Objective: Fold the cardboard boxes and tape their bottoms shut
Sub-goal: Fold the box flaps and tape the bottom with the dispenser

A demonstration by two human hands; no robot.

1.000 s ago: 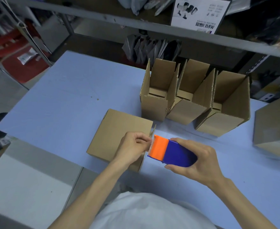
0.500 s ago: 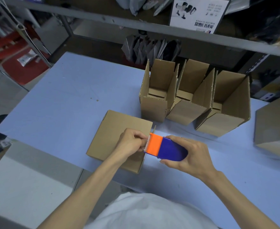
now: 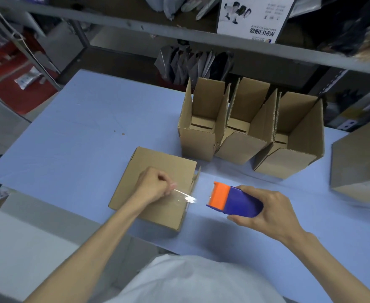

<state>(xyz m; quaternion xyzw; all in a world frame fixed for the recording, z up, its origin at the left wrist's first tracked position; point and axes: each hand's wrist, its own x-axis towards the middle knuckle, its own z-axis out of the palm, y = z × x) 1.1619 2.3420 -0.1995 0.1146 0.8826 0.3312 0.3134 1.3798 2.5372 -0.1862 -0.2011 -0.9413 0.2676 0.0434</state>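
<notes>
A folded cardboard box [image 3: 155, 171] lies bottom-up on the blue table [image 3: 75, 132] in front of me. Over its right part my left hand [image 3: 155, 185] pinches the free end of a clear tape strip [image 3: 185, 196]. The strip stretches right, towards the blue and orange tape dispenser [image 3: 234, 199]. My right hand [image 3: 267, 209] grips that dispenser just right of the box, above the table. Three open boxes [image 3: 245, 130] stand upright in a row behind.
Another cardboard box [image 3: 361, 162] sits at the table's right edge. A metal shelf rail [image 3: 136, 25] runs across the back, with a white printed carton [image 3: 254, 16] on it. Dark bags [image 3: 192, 62] stand behind the table. Red items [image 3: 16, 84] lie at the left on the floor.
My right hand has drawn the dispenser to the right, away from my left hand. A length of clear tape now spans the gap between them.
</notes>
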